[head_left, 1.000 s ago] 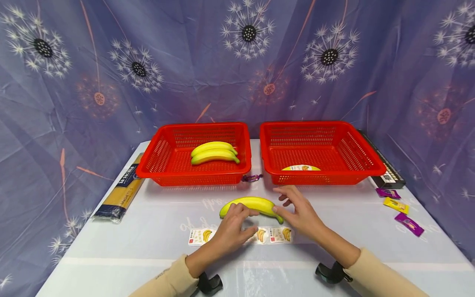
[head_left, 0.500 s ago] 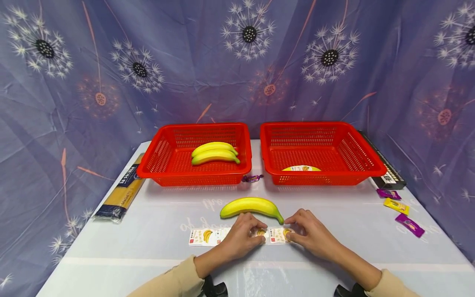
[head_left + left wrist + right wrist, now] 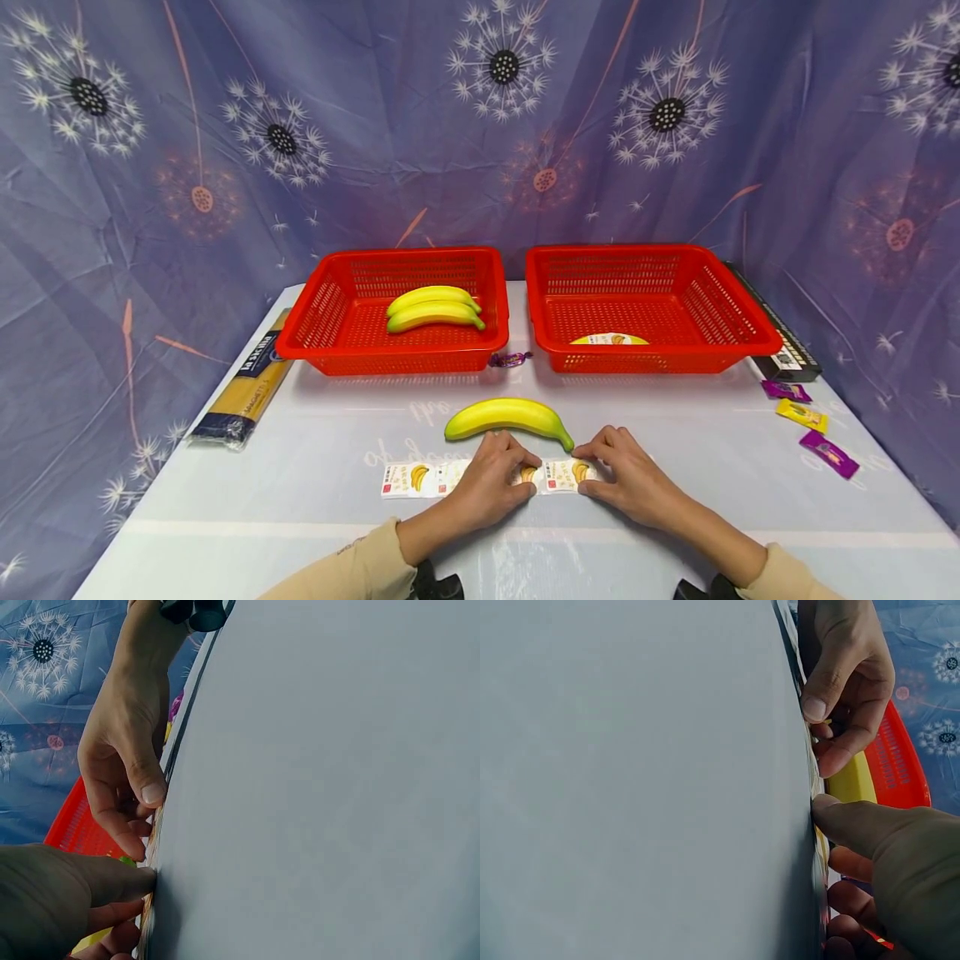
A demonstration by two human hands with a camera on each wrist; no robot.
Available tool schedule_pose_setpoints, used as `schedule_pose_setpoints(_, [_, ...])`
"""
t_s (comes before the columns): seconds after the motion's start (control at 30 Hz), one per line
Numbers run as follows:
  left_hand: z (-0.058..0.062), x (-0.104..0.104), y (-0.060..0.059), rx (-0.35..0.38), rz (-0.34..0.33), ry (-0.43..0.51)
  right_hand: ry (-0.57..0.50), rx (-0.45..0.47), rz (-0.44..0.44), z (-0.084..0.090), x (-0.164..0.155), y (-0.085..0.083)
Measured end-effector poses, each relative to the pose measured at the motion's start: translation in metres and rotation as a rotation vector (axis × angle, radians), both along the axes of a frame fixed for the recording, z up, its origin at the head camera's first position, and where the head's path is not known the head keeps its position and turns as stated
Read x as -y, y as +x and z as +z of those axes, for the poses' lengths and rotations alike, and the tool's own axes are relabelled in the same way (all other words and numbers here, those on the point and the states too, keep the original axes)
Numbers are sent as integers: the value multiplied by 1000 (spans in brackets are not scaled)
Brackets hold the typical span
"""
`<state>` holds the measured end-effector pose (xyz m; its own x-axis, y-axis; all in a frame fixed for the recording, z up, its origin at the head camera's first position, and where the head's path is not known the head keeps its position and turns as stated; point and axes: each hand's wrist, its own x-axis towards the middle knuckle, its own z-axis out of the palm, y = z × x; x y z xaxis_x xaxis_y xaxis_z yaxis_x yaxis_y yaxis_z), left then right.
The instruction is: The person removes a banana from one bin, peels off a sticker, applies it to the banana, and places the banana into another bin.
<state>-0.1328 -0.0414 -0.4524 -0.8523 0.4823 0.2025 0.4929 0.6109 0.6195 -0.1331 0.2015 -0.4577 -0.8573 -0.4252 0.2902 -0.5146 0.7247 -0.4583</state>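
A strip of white stickers [image 3: 408, 479] printed with bananas lies across the table in front of me. My left hand [image 3: 491, 482] covers its middle, thumb at the near edge and index finger at the far edge. In the same way, my right hand [image 3: 633, 483] holds the strip's right end between thumb and index finger. One square sticker [image 3: 561, 476] shows between the two hands. Just beyond them lies a yellow banana [image 3: 506, 417], its green tip close to my right index finger. In the right wrist view, both thumbs meet the strip's near edge.
Two bananas [image 3: 435, 310] lie in the left red basket [image 3: 405, 364]. The right red basket [image 3: 652, 362] holds a labelled banana [image 3: 609, 339]. A spaghetti packet [image 3: 247, 387] is at left; wrapped candies [image 3: 828, 454] and a black box [image 3: 791, 358] are at right.
Both hands have come down from over the banana to the sticker strip, the left moving slightly right. Over the last half second they have barely moved. The banana stays put.
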Motion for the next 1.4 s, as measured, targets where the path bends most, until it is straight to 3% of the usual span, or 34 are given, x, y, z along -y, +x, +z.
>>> schedule_pose_setpoints(0.3, [1,-1,2,-15,16,-4,15,-43,24,0,-1,3])
schedule_pose_setpoints(0.53, [2,-1,2,-21,22,-11,-15,-136,72,-1,3,4])
schedule_pose_setpoints(0.6, [2,-1,2,-27,22,-9,-34,-107,66,0,5,4])
schedule_pose_setpoints(0.8, [1,-2,2,-41,22,-12,-136,108,-52,2,10,7])
schedule_pose_setpoints(0.93, [0,-2,2,-43,21,-13,-150,75,-63,1,10,7])
schedule_pose_setpoints(1.17, [-1,-2,2,-47,23,-14,-192,23,-2,-4,5,8])
schedule_pose_setpoints(1.4, [0,-2,3,-38,25,-28,-200,17,-73,-6,3,5])
